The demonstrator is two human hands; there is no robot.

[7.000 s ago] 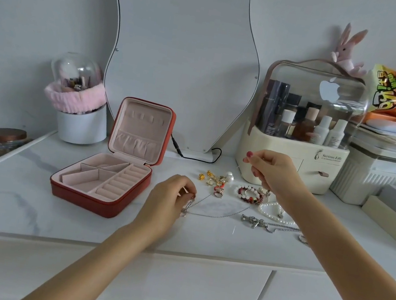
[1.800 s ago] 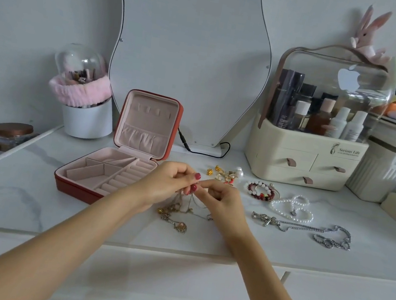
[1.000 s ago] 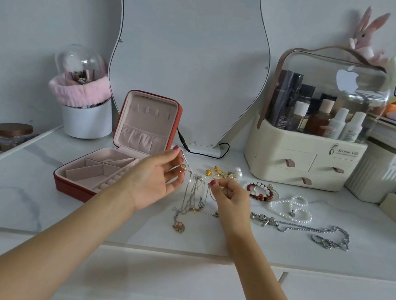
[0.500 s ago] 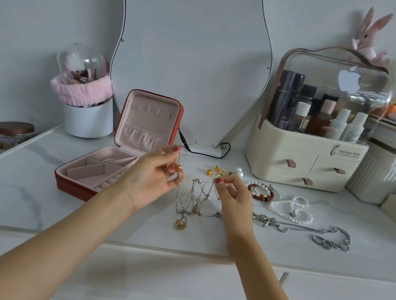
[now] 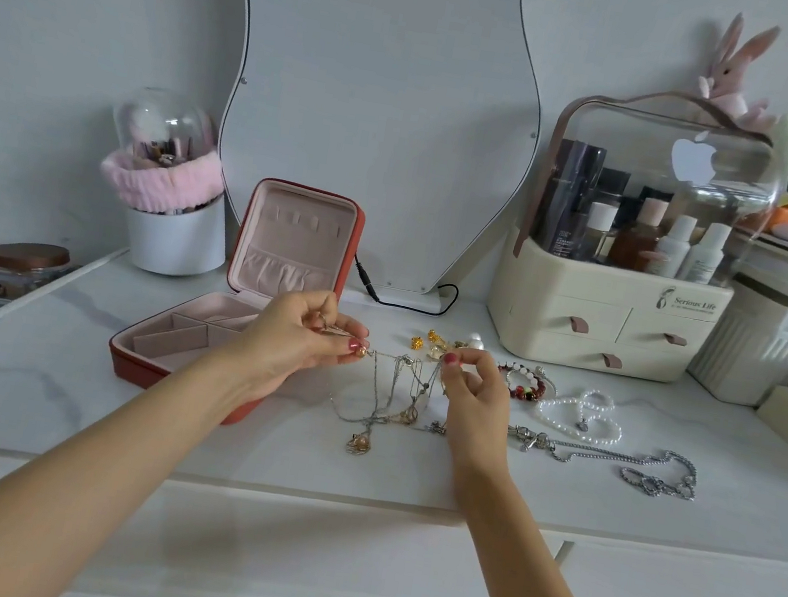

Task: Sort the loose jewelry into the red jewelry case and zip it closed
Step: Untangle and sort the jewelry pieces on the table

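Observation:
The red jewelry case [image 5: 164,367] lies open on the white table, lid upright, pink compartments showing. My left hand [image 5: 292,339] and my right hand [image 5: 475,388] each pinch an end of a tangle of thin necklaces [image 5: 398,392], stretched between them just right of the case; its gold pendant [image 5: 358,444] touches the table. Gold earrings and a pearl [image 5: 447,343], a red bead bracelet [image 5: 525,383], a pearl strand [image 5: 580,415] and a silver chain [image 5: 614,459] lie to the right.
A wavy mirror [image 5: 376,104] with its black cable [image 5: 407,300] stands behind. A cosmetics organizer [image 5: 604,326] is at back right, a white cup with a pink band [image 5: 172,222] at back left, a brown-lidded jar [image 5: 25,265] far left.
My hands lifted the necklace tangle off the table and pulled apart, spreading the chains between them. The pendant now hangs down to the tabletop.

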